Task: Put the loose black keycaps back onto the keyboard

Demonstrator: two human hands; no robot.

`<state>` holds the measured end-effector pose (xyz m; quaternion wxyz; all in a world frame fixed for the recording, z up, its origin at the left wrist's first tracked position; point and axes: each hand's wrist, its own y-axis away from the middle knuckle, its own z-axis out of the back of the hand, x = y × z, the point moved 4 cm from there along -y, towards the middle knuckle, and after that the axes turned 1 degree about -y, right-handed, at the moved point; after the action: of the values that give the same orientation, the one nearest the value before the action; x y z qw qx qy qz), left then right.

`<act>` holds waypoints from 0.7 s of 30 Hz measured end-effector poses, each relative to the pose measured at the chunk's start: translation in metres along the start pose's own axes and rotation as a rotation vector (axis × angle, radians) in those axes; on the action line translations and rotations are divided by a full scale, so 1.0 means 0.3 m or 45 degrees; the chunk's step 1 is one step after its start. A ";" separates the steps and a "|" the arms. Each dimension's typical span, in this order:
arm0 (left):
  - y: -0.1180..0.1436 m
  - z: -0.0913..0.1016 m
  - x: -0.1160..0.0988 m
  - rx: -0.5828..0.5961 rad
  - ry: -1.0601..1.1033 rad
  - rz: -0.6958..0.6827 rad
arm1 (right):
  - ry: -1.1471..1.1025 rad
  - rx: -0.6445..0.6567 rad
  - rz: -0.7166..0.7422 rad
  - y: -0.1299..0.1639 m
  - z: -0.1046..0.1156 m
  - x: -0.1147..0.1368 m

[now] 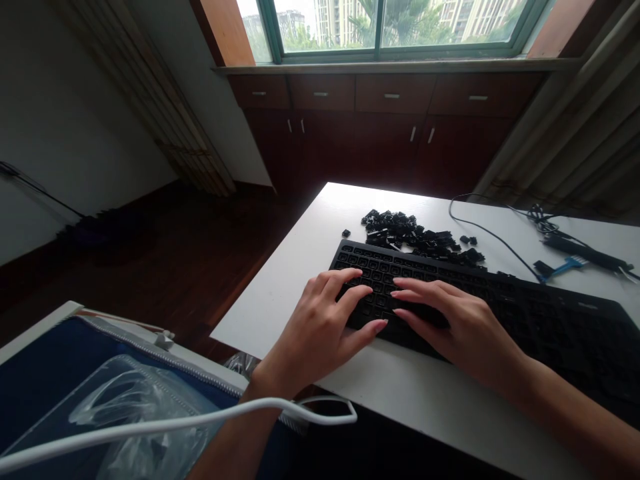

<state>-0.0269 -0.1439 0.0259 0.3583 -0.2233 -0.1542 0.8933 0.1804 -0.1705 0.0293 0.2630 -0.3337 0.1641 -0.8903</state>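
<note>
White table [310, 253]: blue bag [45, 373] holding plastic [135, 407].

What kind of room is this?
Probably a home room or small office: a white table with a black keyboard under both hands, dark wooden cabinets below a window, and wooden flooring.

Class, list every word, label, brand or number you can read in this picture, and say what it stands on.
None can be read.
Keyboard: a faint mark near its right end, too blurred to read; key legends cannot be made out.
Loose keycaps behind the keyboard: legends too small to read.
Left hand and right hand cover part of the keyboard.
Table, cable, blue tool: no text shows.
</note>
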 end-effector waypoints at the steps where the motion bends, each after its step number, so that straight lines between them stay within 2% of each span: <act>1: -0.001 -0.001 -0.001 0.011 0.000 -0.003 | -0.006 -0.003 -0.025 0.001 -0.001 -0.002; 3: -0.002 -0.001 -0.002 0.030 0.001 -0.007 | -0.004 0.002 -0.036 0.002 -0.002 -0.003; 8: 0.000 0.005 -0.011 0.072 0.016 -0.054 | 0.039 0.023 0.093 -0.003 -0.001 0.015; 21: -0.004 -0.003 -0.026 0.149 0.015 -0.155 | 0.179 0.092 0.172 -0.013 0.001 0.050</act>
<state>-0.0207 -0.1485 0.0280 0.4252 -0.1974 -0.1129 0.8761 0.1695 -0.1761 0.0389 0.3222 -0.2490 0.1719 -0.8970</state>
